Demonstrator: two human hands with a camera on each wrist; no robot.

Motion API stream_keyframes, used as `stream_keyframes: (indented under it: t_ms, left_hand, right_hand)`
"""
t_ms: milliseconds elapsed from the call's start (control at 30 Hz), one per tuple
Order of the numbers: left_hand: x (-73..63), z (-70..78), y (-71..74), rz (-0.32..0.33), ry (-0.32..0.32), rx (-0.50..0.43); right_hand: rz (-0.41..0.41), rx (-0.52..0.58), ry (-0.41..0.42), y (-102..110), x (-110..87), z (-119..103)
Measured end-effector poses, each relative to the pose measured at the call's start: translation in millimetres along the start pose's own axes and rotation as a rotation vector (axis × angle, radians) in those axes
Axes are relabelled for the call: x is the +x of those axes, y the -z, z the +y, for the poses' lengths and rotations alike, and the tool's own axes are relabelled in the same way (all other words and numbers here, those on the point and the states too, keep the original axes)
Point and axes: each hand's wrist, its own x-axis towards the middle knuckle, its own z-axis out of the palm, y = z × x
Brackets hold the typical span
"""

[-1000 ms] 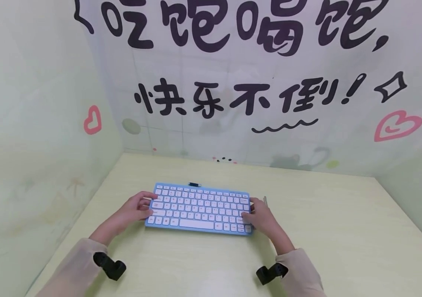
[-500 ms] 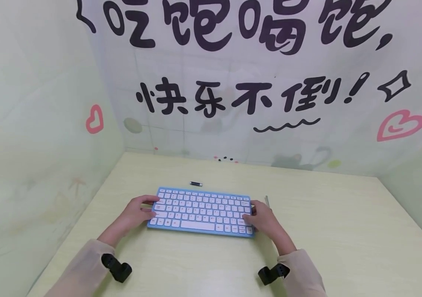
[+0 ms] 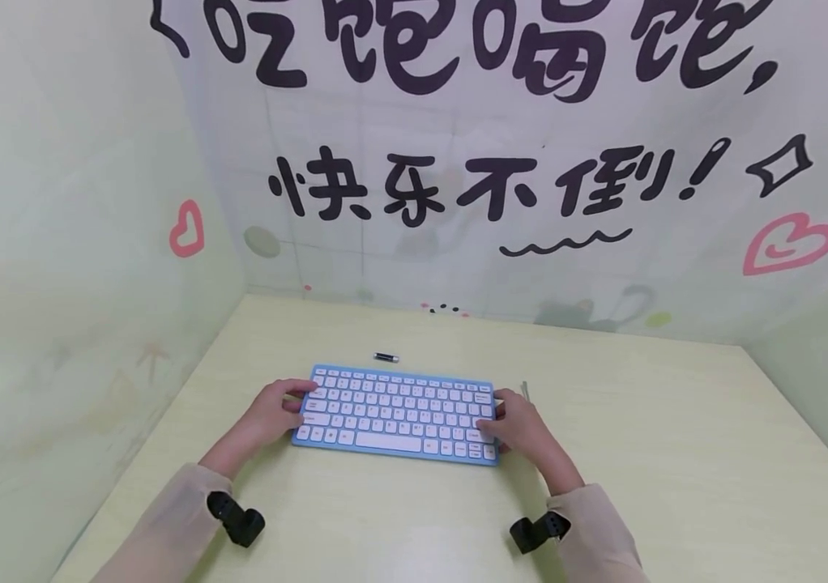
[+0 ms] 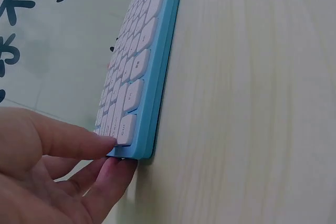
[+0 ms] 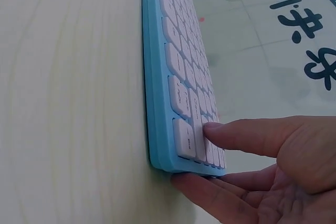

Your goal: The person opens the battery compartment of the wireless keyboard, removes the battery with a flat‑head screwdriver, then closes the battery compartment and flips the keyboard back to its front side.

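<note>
A blue keyboard (image 3: 392,413) with white keys lies face up, close over the table, its long side toward me. My left hand (image 3: 268,413) grips its left end; in the left wrist view the thumb (image 4: 89,145) presses on the corner keys and the other fingers sit below the edge. At the opposite end my right hand (image 3: 523,425) holds it the same way. The right wrist view shows that thumb (image 5: 236,134) on top of the keys, with fingers (image 5: 210,192) under the blue rim.
Behind the keyboard lies a small black-and-silver stick-shaped item (image 3: 386,357). A thin metallic rod (image 3: 526,391) shows just beyond my right hand. The pale wooden table (image 3: 676,453) meets a printed backdrop (image 3: 458,267) at the back and a side wall at left.
The keyboard has come slightly toward me and right, held in both hands. A gap now shows between it and the small black item, which its back edge met before.
</note>
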Motion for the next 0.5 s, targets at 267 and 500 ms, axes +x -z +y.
stream_keyframes:
  t_ms: [267,500]
  left_hand:
    - [-0.6,0.3,10.1,-0.073,0.003,-0.043]
    - [0.2,5.2,29.7,-0.156,0.007,-0.057]
  right_hand:
    - [-0.014,0.053,-0.029,6.4,-2.4,-2.5]
    - [-0.026,0.072,0.031,20.7,-0.1,-2.5]
